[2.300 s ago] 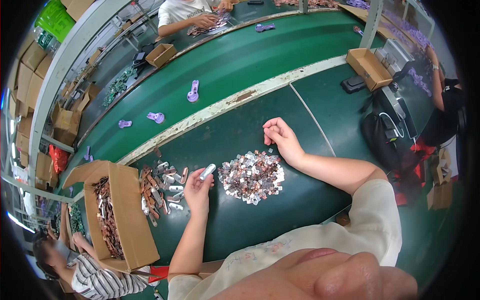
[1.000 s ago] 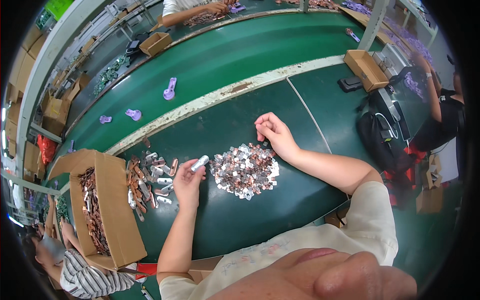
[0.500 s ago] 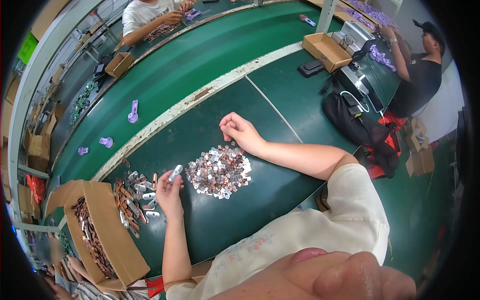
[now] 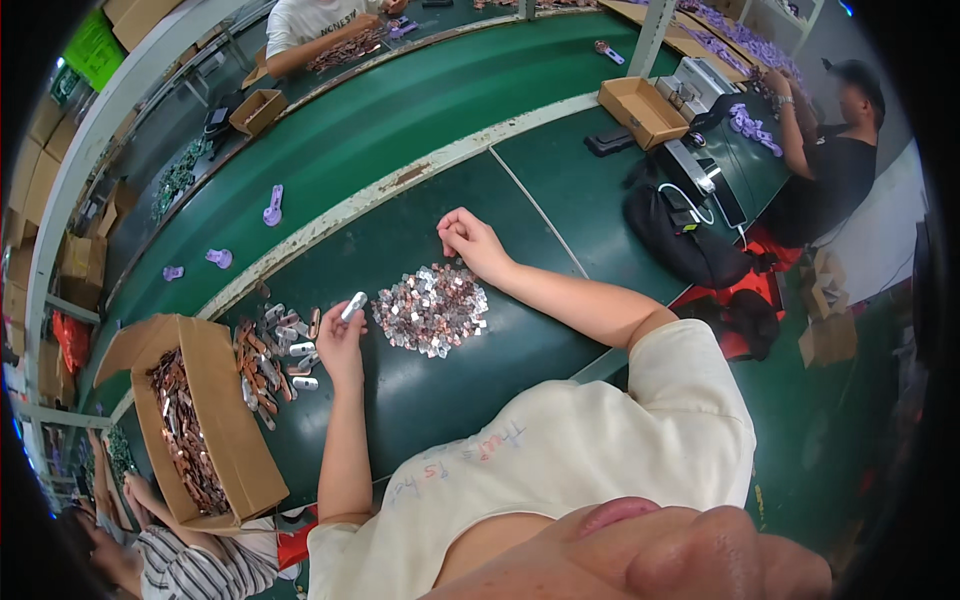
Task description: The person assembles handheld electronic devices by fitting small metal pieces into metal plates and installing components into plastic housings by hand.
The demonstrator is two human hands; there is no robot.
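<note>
Between the thumb and fingers of my left hand (image 4: 341,347) is a small silver oblong metal plate (image 4: 354,305), tilted up. My right hand (image 4: 472,243) is at the far edge of a heap of small square silver and copper-coloured pieces (image 4: 432,310). Its fingers are curled together, and whatever they may hold is hidden. Left of my left hand lie loose oblong metal plates (image 4: 262,372), some silver, some copper-coloured. Beside them an open cardboard box (image 4: 245,430) holds many more of the same kind.
Beyond a pale worn rail (image 4: 400,182) runs a green conveyor belt (image 4: 360,130) with several purple parts (image 4: 272,205). At the right are a shallow cardboard tray (image 4: 643,110), a black bag (image 4: 680,240) and a person in black (image 4: 835,180). Another person (image 4: 310,35) works across the belt.
The whole view has shifted slightly, so the table sits higher in the picture. Both hands keep nearly the same pose, and the silver plate is still in my left hand.
</note>
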